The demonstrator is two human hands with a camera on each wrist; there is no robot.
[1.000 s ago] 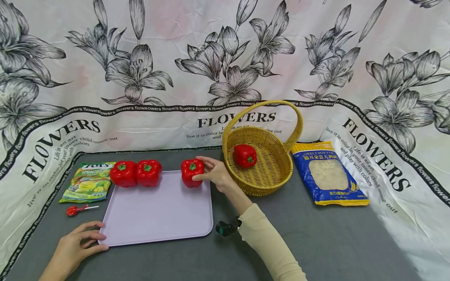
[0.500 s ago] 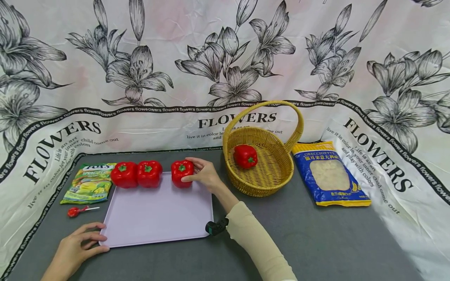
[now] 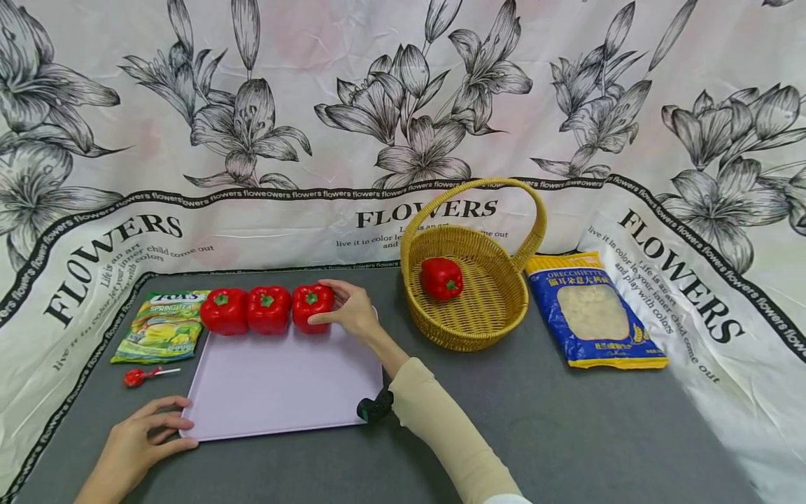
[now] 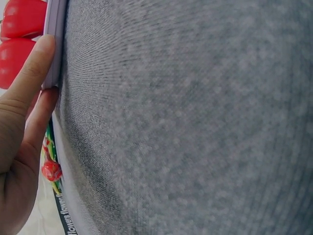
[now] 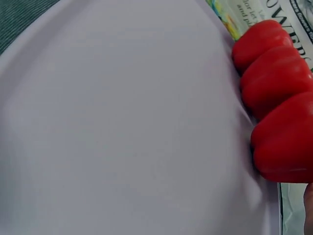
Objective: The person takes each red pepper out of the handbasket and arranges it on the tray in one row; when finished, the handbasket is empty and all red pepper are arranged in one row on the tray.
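Observation:
My right hand holds a red bell pepper from its right side, thumb in front and fingers behind. The pepper is over the far edge of a pale lilac tray, close beside two more red bell peppers that stand in a row to its left. In the right wrist view the held pepper is nearest, at the tray's rim, with only a sliver of hand showing. My left hand holds the tray's front left corner, thumb at the front edge and fingertips on the left side, as the left wrist view shows at the rim.
A yellow wicker basket with a tall handle stands right of the tray, one red bell pepper inside. Farther right lies a blue pasta bag. A green candy bag and a red lollipop lie left of the tray.
My right hand has moved left along the tray's far edge with its bell pepper, bringing it up beside the other two. The left hand has stayed at the tray corner.

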